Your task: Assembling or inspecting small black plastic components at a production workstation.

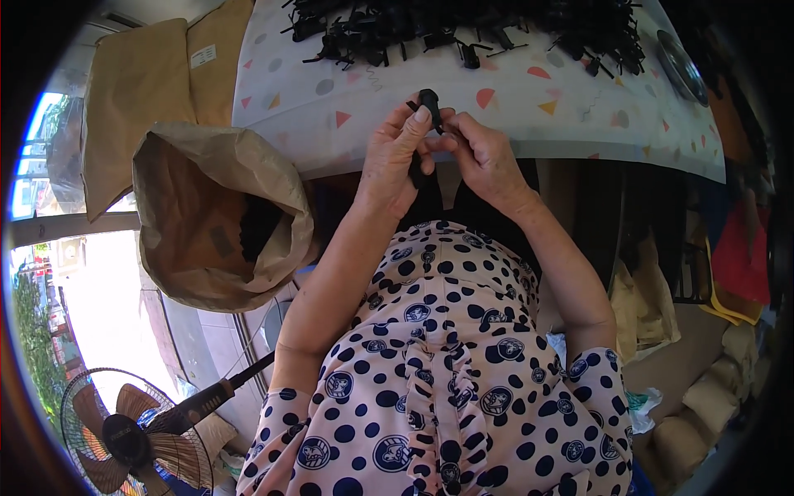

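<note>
My left hand [390, 159] is closed around a small black plastic part [429, 102], held upright just in front of the table edge with the thumb pressed on its side. Beside it, my right hand [491, 164] has thumb and forefinger pinched together at the part's right side. What those right fingertips grip, if anything, is too small to make out. A heap of similar black parts with thin protruding strips [364, 37] lies across the far side of the table, beyond both hands.
A patterned white cloth [397, 128] covers the table. An open brown paper sack [219, 285] with something black inside stands at the left, near a fan [128, 442]. A round dish [681, 68] sits at the table's right end. Stuffed brown sacks [691, 442] lie lower right.
</note>
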`<state>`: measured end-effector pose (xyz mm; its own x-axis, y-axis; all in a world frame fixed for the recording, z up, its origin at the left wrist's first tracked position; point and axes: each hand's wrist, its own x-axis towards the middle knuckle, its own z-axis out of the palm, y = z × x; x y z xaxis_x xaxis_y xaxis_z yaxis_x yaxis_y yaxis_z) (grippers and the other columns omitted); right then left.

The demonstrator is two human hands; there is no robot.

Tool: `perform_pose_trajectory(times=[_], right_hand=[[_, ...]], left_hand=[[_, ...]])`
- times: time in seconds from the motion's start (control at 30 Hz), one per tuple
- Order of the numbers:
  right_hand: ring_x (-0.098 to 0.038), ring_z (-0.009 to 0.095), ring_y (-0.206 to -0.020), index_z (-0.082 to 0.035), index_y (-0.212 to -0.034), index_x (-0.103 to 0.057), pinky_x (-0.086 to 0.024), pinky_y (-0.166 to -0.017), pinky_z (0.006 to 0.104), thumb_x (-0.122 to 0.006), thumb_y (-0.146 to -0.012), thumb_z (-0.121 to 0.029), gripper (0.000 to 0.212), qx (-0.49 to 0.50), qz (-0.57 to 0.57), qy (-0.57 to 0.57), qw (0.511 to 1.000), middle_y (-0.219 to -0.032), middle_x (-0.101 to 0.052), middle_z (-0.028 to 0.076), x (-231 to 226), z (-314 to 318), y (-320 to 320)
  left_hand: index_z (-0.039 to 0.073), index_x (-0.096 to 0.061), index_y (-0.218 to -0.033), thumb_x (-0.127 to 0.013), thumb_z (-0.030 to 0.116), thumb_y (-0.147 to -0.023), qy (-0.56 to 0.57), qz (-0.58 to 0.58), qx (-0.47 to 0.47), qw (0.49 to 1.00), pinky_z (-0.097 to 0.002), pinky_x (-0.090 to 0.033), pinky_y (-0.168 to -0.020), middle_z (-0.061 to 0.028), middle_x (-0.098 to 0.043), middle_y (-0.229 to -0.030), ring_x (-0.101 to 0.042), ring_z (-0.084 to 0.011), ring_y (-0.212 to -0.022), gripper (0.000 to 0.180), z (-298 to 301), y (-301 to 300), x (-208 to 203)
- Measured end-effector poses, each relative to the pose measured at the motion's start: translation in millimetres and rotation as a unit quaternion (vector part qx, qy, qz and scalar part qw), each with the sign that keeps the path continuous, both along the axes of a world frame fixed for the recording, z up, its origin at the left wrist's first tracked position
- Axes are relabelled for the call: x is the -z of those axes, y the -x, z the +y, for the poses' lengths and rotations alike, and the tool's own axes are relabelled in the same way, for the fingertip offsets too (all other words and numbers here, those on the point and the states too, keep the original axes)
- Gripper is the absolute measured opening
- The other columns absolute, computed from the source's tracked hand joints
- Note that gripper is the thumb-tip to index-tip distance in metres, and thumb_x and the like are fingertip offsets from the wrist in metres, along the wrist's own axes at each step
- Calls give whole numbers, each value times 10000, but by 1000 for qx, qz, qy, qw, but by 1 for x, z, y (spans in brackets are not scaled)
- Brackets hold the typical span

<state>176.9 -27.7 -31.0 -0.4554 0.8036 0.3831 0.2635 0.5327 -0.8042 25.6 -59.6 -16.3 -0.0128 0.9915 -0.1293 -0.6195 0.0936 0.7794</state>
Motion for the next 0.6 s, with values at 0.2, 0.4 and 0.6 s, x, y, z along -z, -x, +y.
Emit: perform_pose_trajectory(times=[0.2, 0.4, 0.6], right_hand=[[-593, 130, -696, 20, -1092, -542, -469, -663, 258, -513, -921, -24, 178, 4, 33, 13, 999, -767, -611, 79, 24, -19, 2], [-464, 73, -602, -2, -1178, -499, -387, -570, 202, -427, -1002, -261, 321, -9, 101, 189, 977, -723, -556, 22, -8, -26, -1], [-468, 57, -618, -10, -1244, -461, -401, -575, 190, -424, -1001, -259, 350, -30, 146, 221, 964, -734, -539, 13, -15, -22, -1]], left_hand=[[107, -551, -1126, -630, 110, -889, 40, -50, 14, 998, -177, -419, -452, -123, -667, -953, -653, -131, -709, 250, -12, 6, 4], [89, -537, -1188, -620, 61, -878, -4, 147, 2, 989, -163, -414, -478, -85, -667, -918, -636, -99, -701, 323, -19, 4, -5], [52, -546, -1229, -578, 25, -883, -77, 289, -17, 954, -157, -425, -541, -37, -642, -850, -596, -66, -702, 348, -18, -11, -2]])
